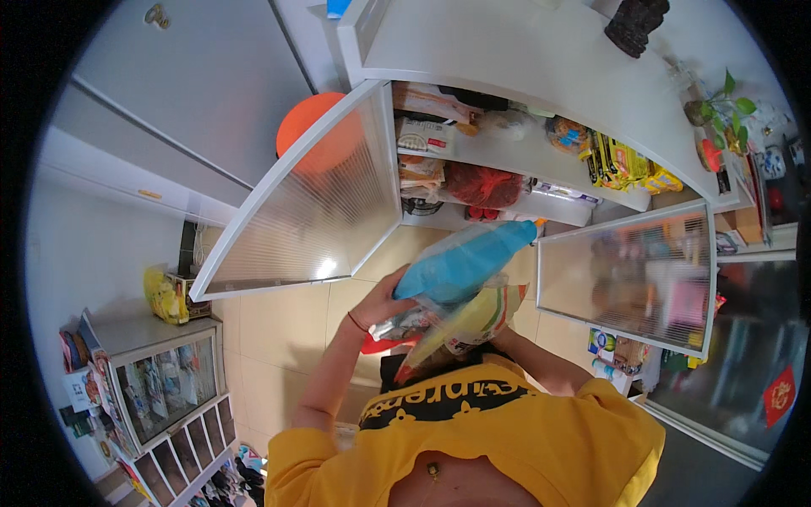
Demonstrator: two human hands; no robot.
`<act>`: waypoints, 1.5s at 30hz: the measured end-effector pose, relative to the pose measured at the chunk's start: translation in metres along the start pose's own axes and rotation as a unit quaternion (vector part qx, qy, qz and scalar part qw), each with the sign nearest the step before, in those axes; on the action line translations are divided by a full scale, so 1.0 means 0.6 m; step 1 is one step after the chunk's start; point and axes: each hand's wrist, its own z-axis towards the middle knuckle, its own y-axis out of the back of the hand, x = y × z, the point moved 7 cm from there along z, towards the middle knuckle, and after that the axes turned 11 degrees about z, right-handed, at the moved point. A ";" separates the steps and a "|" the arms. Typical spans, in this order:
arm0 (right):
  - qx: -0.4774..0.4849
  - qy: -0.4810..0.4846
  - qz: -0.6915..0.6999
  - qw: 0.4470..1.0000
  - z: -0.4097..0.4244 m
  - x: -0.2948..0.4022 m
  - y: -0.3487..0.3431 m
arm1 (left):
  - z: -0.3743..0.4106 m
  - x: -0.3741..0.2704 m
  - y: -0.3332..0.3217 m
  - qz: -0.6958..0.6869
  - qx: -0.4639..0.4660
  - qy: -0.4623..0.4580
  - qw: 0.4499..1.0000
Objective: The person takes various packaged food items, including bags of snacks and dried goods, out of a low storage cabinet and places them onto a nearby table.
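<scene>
My left hand (388,301) is closed around the base end of a blue plastic bottle (466,260) with an orange tip, which lies tilted up to the right; clear plastic wrap covers part of it. Just below are a yellow-green printed plastic bag (485,317) and a silvery packet (399,325) with something red under it, held close against my body. My right forearm (545,358) reaches in behind the printed bag, which hides most of the right hand, so its grip does not show. Beyond the bottle stands a white cabinet (507,38) with packed shelves.
Two ribbed-glass cabinet doors stand open, one at left (304,209) and one at right (633,279). The shelves hold yellow snack packets (618,161) and a red bag (485,184). An orange round object (310,123) is behind the left door. A glass-fronted cabinet (168,380) stands at lower left.
</scene>
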 end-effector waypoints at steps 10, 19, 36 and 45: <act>-0.081 0.092 0.059 0.991 -0.009 0.113 -0.062 | 0.048 0.006 0.109 0.009 0.010 0.056 0.998; -0.257 0.296 0.244 0.887 -0.165 0.030 -0.160 | 0.042 0.088 0.094 -0.169 0.107 0.145 0.969; -0.554 0.340 0.388 0.653 -0.548 -0.332 -0.348 | -0.244 0.170 -0.271 -0.079 0.441 0.321 0.835; -0.717 0.254 0.410 0.503 -0.850 -0.514 -0.487 | -0.559 0.187 -0.526 -0.064 0.598 0.413 0.684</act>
